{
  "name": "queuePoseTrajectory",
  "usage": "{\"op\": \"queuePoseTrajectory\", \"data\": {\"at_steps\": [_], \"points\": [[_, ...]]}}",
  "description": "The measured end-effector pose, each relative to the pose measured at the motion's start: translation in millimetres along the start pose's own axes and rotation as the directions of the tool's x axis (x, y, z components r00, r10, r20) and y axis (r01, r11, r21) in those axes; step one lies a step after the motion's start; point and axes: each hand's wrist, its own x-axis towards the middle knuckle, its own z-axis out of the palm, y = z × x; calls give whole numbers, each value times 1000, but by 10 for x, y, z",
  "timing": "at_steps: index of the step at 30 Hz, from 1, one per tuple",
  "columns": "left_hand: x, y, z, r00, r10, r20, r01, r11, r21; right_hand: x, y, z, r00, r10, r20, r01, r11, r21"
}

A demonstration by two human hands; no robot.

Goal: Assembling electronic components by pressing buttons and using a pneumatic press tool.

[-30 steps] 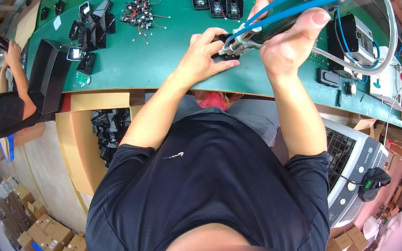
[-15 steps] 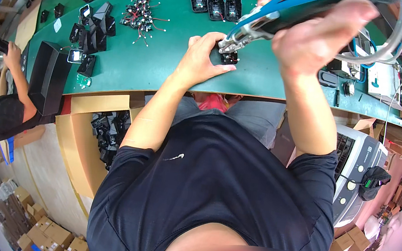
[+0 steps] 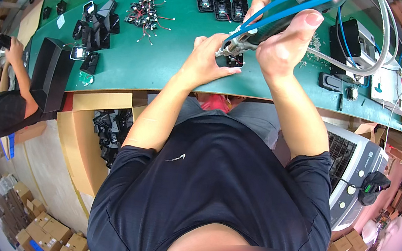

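My left hand (image 3: pixel 205 59) rests on the green bench, fingers and thumb closed about a small black plastic housing (image 3: pixel 236 61) with red wires. My right hand (image 3: pixel 281 47) is wrapped around the dark body of a powered screwdriver (image 3: pixel 276 26) fed by blue hoses. Its metal nose (image 3: pixel 231 47) points down at the housing, partly covering it. The exact contact at the tip is hidden. Just beyond my hands stand black open housings (image 3: pixel 223 7) in a row. A pile of small wired parts (image 3: pixel 147 12) lies to the left.
Black shells (image 3: pixel 103 29) crowd the bench's left side, near a large black bin (image 3: pixel 50 75). Scattered screws (image 3: pixel 312 51), a black machine (image 3: pixel 356 44) and grey hose (image 3: pixel 365 71) occupy the right. A carton (image 3: pixel 73 131) stands below; a co-worker (image 3: pixel 8 105) is at far left.
My right hand has lowered and moved left with the screwdriver, bringing it more over the housing. My left hand stays around the housing; the whole view has shifted slightly.
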Motion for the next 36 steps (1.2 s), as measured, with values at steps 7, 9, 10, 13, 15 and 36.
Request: {"op": "queuePoseTrajectory", "data": {"at_steps": [7, 9, 10, 13, 15, 36], "points": [[12, -15, -9, 999, 40, -3, -40, 999, -5, -60, 121, -9, 999, -28, 28, 27, 998, 60], [15, 24, -15, 999, 34, -5, -34, 999, -11, -52, 294, -151, 993, -38, 107, 27, 994, 109], [16, 33, -27, 1000, 17, -11, -17, 1000, -13, -26, 271, -135, 993, -47, 111, 34, 993, 113], [13, 2, -19, 999, 46, -3, -46, 999, -7, -7, 93, -8, 986, -103, 132, 119, 986, -117], [13, -72, -10, 999, 37, 15, -37, 999, -2, -15, 112, 3, 984, -109, 141, 123, 988, -97], [-19, -24, 2, 998, -63, 30, 63, 998, 30, 39, 145, -59, 985, -149, 87, 148, 989, 17]]}}
